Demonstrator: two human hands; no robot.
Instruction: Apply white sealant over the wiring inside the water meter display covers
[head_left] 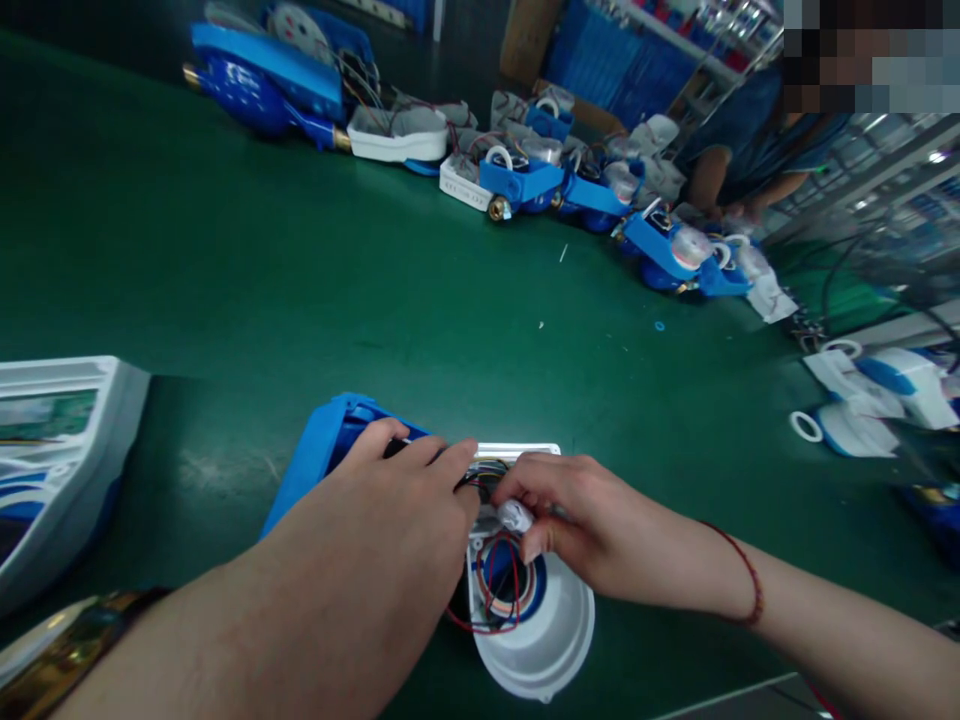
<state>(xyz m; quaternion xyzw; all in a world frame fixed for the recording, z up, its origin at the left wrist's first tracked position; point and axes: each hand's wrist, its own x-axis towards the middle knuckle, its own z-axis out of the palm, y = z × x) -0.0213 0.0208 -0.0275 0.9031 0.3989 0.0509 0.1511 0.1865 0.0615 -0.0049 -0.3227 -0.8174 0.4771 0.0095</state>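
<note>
Meter (544, 640), white, on desk (375, 280) near edge: left hand (397, 500) flat, fingers together on blue cover (315, 450); right hand (570, 510) pinching white piece (516, 516), perhaps a plug; risk: tugging could tear thin wires (495, 592) loose.

From my remote seat I see a broad, glossy gold-coloured bangle (64, 640) with a dark edge on the wrist behind the left hand (397, 500). A thin red cord bracelet (752, 590) loops the wrist behind the right hand (577, 520). Both forearms are bare.
</note>
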